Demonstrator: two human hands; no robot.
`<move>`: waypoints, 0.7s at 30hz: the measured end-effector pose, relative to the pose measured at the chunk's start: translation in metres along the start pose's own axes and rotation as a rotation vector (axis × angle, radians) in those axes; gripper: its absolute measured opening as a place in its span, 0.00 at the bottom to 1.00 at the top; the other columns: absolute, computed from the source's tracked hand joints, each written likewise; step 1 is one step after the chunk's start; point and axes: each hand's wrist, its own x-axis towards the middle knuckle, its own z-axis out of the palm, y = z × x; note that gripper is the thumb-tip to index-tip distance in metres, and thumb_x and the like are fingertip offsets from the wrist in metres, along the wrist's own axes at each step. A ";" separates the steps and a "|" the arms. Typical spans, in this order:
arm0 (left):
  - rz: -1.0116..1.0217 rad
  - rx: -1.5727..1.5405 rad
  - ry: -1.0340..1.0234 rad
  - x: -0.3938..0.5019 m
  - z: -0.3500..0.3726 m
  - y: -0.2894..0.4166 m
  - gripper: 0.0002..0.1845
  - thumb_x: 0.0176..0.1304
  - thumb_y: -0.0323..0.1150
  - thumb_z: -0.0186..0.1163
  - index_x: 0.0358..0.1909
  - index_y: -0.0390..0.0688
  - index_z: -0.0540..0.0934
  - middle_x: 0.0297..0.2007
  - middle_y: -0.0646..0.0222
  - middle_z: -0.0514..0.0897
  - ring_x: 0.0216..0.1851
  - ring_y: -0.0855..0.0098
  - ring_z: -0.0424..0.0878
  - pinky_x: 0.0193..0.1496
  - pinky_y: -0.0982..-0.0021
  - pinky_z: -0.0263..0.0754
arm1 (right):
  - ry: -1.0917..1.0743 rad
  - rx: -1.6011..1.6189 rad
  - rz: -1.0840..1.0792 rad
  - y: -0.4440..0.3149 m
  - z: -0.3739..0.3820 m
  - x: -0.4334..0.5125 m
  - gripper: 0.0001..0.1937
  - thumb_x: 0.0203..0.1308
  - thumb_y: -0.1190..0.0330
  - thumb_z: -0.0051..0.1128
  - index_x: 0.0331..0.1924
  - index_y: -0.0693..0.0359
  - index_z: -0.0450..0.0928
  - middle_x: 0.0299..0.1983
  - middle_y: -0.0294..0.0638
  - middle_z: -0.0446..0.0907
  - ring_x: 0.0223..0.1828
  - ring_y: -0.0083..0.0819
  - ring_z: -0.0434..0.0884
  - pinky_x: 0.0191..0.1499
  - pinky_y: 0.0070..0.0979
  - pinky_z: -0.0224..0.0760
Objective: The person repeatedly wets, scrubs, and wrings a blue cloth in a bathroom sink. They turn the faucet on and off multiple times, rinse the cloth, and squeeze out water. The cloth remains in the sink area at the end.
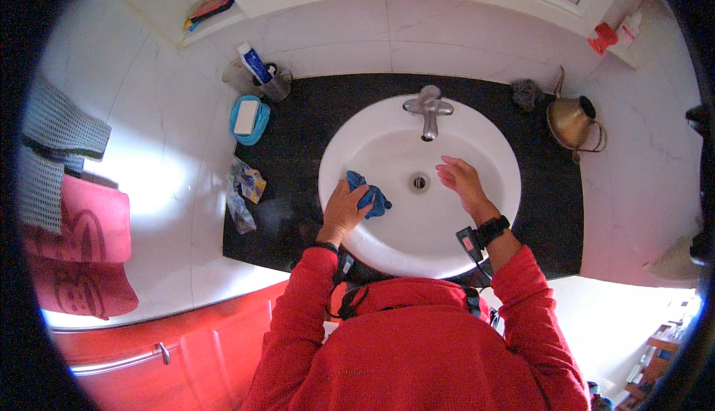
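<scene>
My left hand [345, 208] grips a crumpled blue cloth [371, 196] over the left side of the white washbasin [402, 243]. Part of the cloth hangs out beyond my thumb. Over the right half of the bowl is my right hand [462, 182], holding nothing, its fingers pointing left and slightly apart. The drain [419, 183] lies between my two hands. At the back rim stands a chrome faucet [429, 110] with its spout over the bowl; I see no water running from it.
On the black countertop [290, 131], a blue soap dish [262, 126] holds white soap [246, 117]. Behind it, a metal cup [277, 88] contains a toothpaste tube [254, 64]. Crumpled plastic packets [246, 187] lie at left. A brass-coloured watering can [570, 122] and a dark scrubber [525, 93] stand right.
</scene>
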 end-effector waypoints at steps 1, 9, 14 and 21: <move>-0.031 0.000 -0.028 0.000 0.000 0.000 0.25 0.45 0.40 0.68 0.48 0.48 0.77 0.48 0.49 0.72 0.51 0.49 0.69 0.55 0.56 0.67 | -0.037 0.020 -0.025 -0.004 0.005 0.000 0.20 0.66 0.60 0.46 0.57 0.61 0.70 0.48 0.44 0.79 0.47 0.28 0.78 0.52 0.24 0.71; -0.040 0.030 -0.053 0.000 0.000 0.002 0.25 0.47 0.41 0.67 0.49 0.46 0.77 0.49 0.47 0.72 0.52 0.48 0.69 0.56 0.56 0.67 | -0.302 0.299 0.028 -0.025 0.048 0.015 0.23 0.64 0.58 0.50 0.60 0.60 0.67 0.53 0.46 0.76 0.49 0.34 0.78 0.54 0.27 0.70; -0.032 0.126 -0.064 0.001 0.002 0.002 0.25 0.48 0.42 0.66 0.50 0.46 0.77 0.46 0.43 0.73 0.52 0.42 0.69 0.57 0.53 0.65 | -0.319 0.590 0.021 -0.036 0.084 0.045 0.29 0.65 0.60 0.50 0.65 0.61 0.55 0.61 0.48 0.67 0.60 0.42 0.70 0.61 0.33 0.66; 0.019 0.162 -0.034 -0.002 0.006 -0.004 0.25 0.48 0.42 0.67 0.49 0.45 0.77 0.45 0.46 0.73 0.51 0.44 0.69 0.56 0.53 0.65 | -0.482 1.020 -0.013 -0.091 0.078 0.080 0.20 0.61 0.69 0.45 0.56 0.68 0.66 0.63 0.45 0.66 0.62 0.37 0.68 0.63 0.32 0.64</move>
